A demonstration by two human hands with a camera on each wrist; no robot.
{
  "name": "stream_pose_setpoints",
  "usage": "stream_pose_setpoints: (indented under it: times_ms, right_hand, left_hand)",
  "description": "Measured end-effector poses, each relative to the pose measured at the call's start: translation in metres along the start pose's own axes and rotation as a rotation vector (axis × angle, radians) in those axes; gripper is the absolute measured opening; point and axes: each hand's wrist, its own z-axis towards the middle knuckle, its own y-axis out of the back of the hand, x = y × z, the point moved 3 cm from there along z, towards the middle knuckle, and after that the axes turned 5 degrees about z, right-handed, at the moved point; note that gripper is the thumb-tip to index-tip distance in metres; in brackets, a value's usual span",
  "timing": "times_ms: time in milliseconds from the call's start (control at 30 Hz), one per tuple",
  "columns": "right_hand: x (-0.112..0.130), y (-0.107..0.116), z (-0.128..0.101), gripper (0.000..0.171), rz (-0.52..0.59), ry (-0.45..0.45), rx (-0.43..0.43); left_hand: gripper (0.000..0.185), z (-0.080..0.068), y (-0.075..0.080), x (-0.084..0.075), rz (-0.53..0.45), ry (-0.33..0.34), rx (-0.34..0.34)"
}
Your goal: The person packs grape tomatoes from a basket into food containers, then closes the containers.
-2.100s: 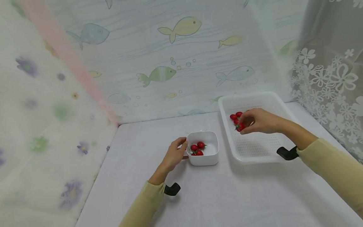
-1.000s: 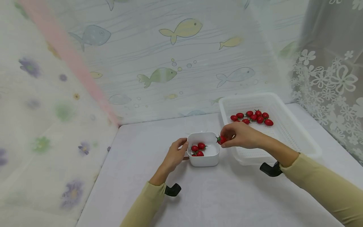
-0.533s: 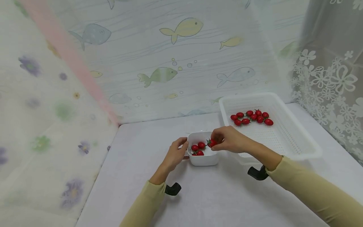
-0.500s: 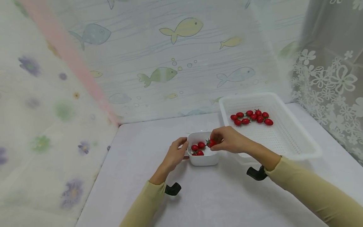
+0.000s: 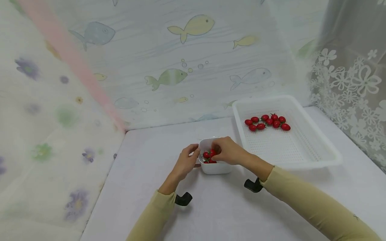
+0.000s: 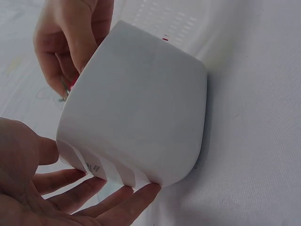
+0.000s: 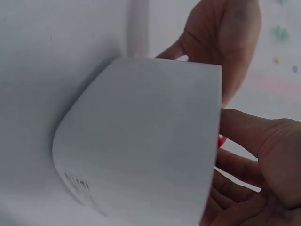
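Observation:
A small white box (image 5: 216,169) stands on the white cloth, with a few cherry tomatoes (image 5: 206,155) inside. My left hand (image 5: 183,164) holds its left side; in the left wrist view the fingertips (image 6: 148,188) press the wall of the box and the thumb meets the rim. My right hand (image 5: 230,152) reaches over the right rim into the box and pinches a cherry tomato (image 5: 213,152). In the right wrist view the wall of the box (image 7: 141,136) hides most of that tomato.
Right of the box is a wide white perforated basket (image 5: 274,147), with several cherry tomatoes (image 5: 269,122) grouped at its far side. A fish-print sheet (image 5: 169,77) hangs behind the table, a floral sheet (image 5: 45,150) on the left and a lace curtain (image 5: 362,83) on the right.
My right hand has lifted a cherry tomato from the basket and carried it left, over the rim and down into the white box. My left hand has stayed at the box.

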Motion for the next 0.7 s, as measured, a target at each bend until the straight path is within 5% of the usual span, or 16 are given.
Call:
stream_pose_setpoints:
  times_ms: [300, 700]
  right_hand:
    - [-0.002, -0.019, 0.018, 0.019, -0.208, -0.032, -0.037]
    - [-0.008, -0.032, 0.031, 0.014, -0.155, -0.156, 0.009]
  left_hand:
    - [0.044, 0.001, 0.000, 0.001, -0.012, -0.011, 0.001]
    - [0.043, 0.001, 0.001, 0.001, 0.007, 0.002, -0.005]
